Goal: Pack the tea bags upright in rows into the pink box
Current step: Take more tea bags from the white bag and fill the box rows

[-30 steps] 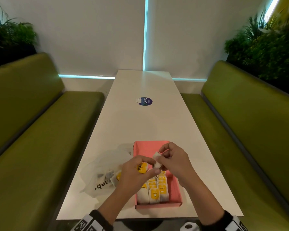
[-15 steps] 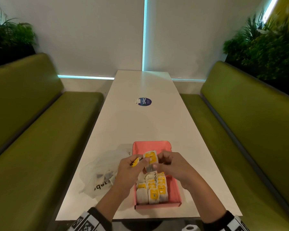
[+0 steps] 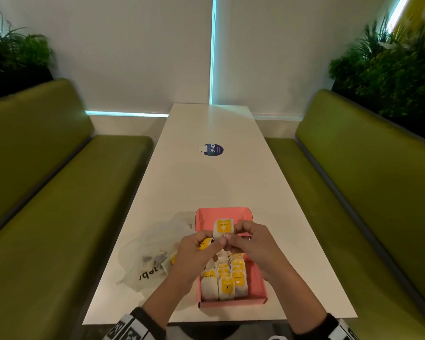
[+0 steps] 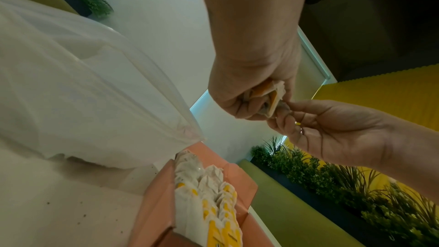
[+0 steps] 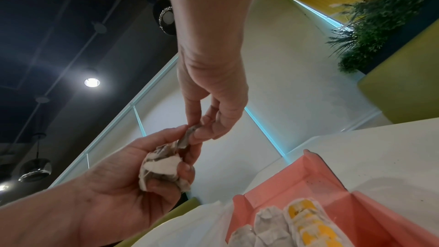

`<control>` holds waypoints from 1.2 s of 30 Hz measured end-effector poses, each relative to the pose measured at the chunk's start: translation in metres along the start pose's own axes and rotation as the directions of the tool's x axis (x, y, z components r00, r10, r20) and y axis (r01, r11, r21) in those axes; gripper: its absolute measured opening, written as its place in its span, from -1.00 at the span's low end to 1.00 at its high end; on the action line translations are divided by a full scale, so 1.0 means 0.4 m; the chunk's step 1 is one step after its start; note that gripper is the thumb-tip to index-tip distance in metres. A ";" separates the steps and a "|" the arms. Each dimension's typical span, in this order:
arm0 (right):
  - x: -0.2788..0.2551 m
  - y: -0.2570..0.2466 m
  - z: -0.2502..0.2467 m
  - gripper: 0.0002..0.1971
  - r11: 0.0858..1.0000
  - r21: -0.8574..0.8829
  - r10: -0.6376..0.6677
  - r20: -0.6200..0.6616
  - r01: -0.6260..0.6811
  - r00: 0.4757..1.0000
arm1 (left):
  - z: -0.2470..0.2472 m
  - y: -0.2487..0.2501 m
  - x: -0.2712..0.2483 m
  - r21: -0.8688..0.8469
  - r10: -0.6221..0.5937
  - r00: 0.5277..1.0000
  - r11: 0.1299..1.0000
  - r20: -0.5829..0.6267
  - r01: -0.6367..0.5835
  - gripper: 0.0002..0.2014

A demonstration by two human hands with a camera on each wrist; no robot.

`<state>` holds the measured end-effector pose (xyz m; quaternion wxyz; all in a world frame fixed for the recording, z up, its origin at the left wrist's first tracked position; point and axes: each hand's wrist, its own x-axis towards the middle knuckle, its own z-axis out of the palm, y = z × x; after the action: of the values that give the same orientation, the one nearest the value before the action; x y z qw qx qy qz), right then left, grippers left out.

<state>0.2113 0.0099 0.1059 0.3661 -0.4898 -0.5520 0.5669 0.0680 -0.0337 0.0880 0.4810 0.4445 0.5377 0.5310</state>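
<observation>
Hands: While both meet above the pink box (image 3: 257,288), the left hand (image 3: 194,253) clutches several tea bags (image 5: 164,166), and the right hand (image 3: 250,244) pinches one tea bag (image 3: 223,228) upright.
Beneath: packed rows (image 3: 225,278) on the desk (image 3: 206,182).
Left of the hands: plastic bag (image 3: 147,256), touching the box.

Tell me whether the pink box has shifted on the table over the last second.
No. The pink box sits at the same spot by the table's near edge, beside the plastic bag, same gap to the blue sticker.
</observation>
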 end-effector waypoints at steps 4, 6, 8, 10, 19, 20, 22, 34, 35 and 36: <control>-0.001 -0.001 -0.011 -0.87 1.000 0.005 0.028 0.047 -0.028 0.998 | -0.005 -0.006 0.006 0.057 -0.033 0.999 0.998 0.027 0.031 -0.95; -0.003 0.001 -0.021 -0.92 0.999 -0.013 0.039 0.035 -0.039 0.999 | -0.005 -0.011 0.009 0.098 -0.071 0.996 0.993 0.055 0.066 -0.94; -0.003 0.008 -0.036 -0.91 0.998 -0.021 0.059 0.014 -0.059 0.998 | -0.003 -0.023 0.014 0.119 -0.098 0.993 0.989 0.059 0.091 -0.95; -0.003 0.020 -0.055 -0.91 0.995 -0.053 0.083 -0.019 -0.084 0.996 | 0.000 -0.040 0.022 0.137 -0.103 0.994 0.986 0.030 0.098 -0.97; -0.014 0.134 -0.122 -0.86 0.847 -0.467 0.245 -0.080 -0.254 0.966 | 0.058 -0.179 0.042 0.907 -0.068 0.948 0.320 0.310 -0.273 -0.62; -0.018 0.143 -0.120 -0.86 0.831 -0.496 0.258 -0.060 -0.253 0.964 | 0.073 -0.184 0.040 0.926 -0.058 0.945 0.227 0.322 -0.302 -0.62; -0.023 0.158 -0.118 -0.89 0.761 -0.614 0.250 -0.021 -0.210 0.968 | 0.097 -0.199 0.033 0.926 -0.031 0.935 0.158 0.352 -0.343 -0.69; -0.014 0.204 -0.056 -0.86 0.306 -0.952 0.247 0.105 0.025 0.963 | 0.109 -0.235 0.027 0.958 -0.109 0.968 0.204 0.225 -0.200 -0.72; -0.015 0.206 -0.051 -0.84 0.281 -0.959 0.249 0.111 0.038 0.962 | 0.106 -0.234 0.024 0.952 -0.096 0.969 0.231 0.226 -0.199 -0.73; -0.016 0.206 -0.047 -0.81 0.260 -0.964 0.251 0.116 0.048 0.961 | 0.103 -0.234 0.022 0.941 -0.080 0.968 0.266 0.238 -0.209 -0.74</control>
<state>0.2413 -0.0012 0.0275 -0.1140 -0.5711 -0.7892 0.1949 0.1106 -0.0229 -0.0046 0.1523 0.7259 0.6681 0.0595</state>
